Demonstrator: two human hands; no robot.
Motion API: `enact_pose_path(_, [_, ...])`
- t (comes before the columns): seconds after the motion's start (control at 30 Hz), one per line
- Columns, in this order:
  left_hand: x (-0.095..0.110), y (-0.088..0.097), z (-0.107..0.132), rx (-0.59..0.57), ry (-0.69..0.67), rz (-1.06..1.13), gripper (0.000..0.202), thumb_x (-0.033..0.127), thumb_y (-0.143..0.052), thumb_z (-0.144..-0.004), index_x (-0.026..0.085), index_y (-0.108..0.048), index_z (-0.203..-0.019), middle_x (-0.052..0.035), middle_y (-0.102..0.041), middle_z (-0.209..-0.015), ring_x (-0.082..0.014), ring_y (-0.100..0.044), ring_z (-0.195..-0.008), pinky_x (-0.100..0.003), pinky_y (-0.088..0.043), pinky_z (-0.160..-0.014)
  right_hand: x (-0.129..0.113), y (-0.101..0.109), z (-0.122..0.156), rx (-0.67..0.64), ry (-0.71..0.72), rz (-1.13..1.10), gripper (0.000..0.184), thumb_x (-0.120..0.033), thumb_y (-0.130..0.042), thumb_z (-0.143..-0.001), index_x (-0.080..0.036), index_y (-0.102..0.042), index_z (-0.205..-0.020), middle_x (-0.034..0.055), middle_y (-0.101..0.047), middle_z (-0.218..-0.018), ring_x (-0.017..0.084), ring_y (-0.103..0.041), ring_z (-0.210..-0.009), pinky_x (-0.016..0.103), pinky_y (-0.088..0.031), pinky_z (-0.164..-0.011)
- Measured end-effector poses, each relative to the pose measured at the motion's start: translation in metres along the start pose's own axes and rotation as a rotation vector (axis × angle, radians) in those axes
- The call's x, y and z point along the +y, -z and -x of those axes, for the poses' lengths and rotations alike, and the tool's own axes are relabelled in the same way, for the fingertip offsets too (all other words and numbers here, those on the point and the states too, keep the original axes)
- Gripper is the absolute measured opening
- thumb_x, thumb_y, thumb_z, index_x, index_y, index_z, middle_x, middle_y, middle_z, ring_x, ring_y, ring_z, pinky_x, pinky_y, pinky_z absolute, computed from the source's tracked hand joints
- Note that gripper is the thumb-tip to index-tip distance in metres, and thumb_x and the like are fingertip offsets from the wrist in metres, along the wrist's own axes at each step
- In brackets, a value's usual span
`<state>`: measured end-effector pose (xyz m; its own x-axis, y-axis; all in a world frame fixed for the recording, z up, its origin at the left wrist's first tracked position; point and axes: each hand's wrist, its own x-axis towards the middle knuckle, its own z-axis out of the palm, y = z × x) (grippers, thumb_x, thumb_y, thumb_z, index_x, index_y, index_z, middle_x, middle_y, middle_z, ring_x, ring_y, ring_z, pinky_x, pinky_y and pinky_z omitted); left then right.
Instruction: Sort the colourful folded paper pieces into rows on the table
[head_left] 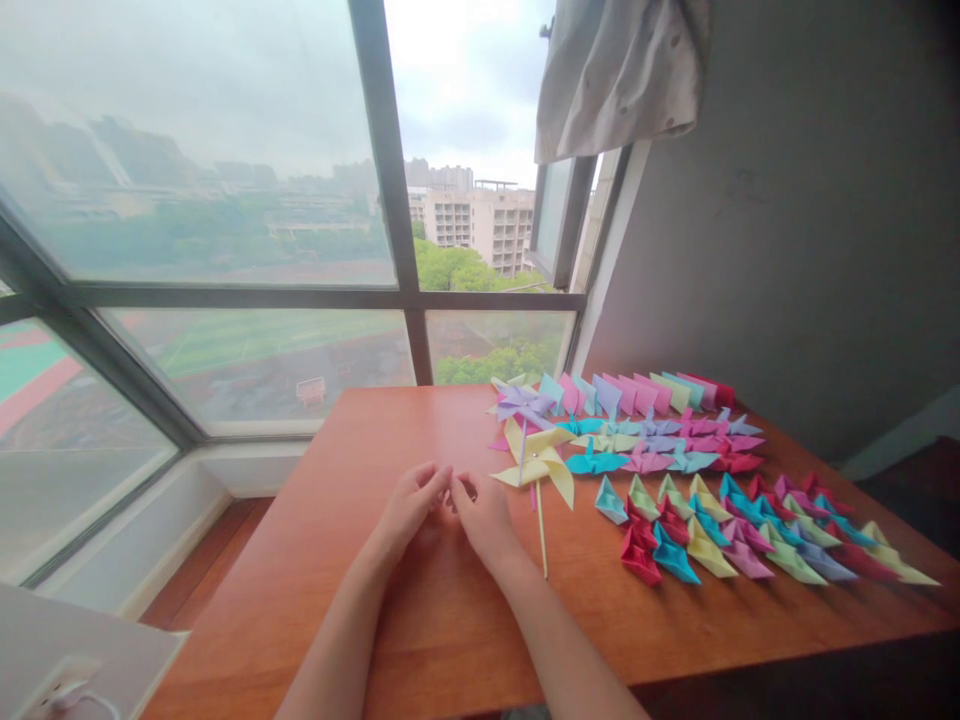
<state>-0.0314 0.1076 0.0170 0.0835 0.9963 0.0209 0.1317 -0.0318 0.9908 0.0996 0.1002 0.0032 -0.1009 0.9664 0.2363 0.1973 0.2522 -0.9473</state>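
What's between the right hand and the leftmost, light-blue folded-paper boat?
Head view: the thin yellow stick of the pale-yellow paper pinwheel and a bit of pink stick, seen against the reddish-brown wooden table.

- Daylight from the window (411, 298); sky (466, 60) nearly blown out.
- Left glass (225, 235) looks hazy.
- Wall (787, 230) dim, corners at right darkest.
- Pale sheen on the table (405, 412).
- Fine detail soft where left hand (414, 500) and right hand (484, 515) meet.
- Edges stretched.
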Motion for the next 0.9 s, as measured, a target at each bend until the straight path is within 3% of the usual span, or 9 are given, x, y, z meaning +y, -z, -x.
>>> enact_pose_path(0.5, [0.0085, -0.0031, 0.0014, -0.007, -0.018, -0.034, 0.05, 0.065, -0.06, -0.075, 0.018, -0.052, -0.057, 0.0044, -0.047, -0.05, -0.0104, -0.04, -0.048, -0.022, -0.032, -0.048, 0.0016, 0.0004, 0.0031, -0.027, 0.088, 0.234, 0.032, -0.026, -0.044, -0.094, -0.02, -0.063, -0.069, 0.0001, -0.065, -0.064, 0.012, -0.058, -0.06, 0.021, -0.035, -0.058])
enact_pose_path(0.9, [0.0063, -0.003, 0.0011, -0.021, -0.031, -0.056, 0.047, 0.061, -0.059, -0.077, 0.018, -0.054, -0.059, 0.0039, -0.049, -0.053, -0.011, -0.042, -0.051, -0.022, -0.033, -0.049, 0.0038, -0.0013, 0.0032, -0.02, 0.117, 0.382, 0.031, -0.022, -0.042, -0.096, -0.02, -0.06, -0.07, 0.0014, -0.064, -0.067, 0.014, -0.057, -0.063, 0.023, -0.031, -0.061])
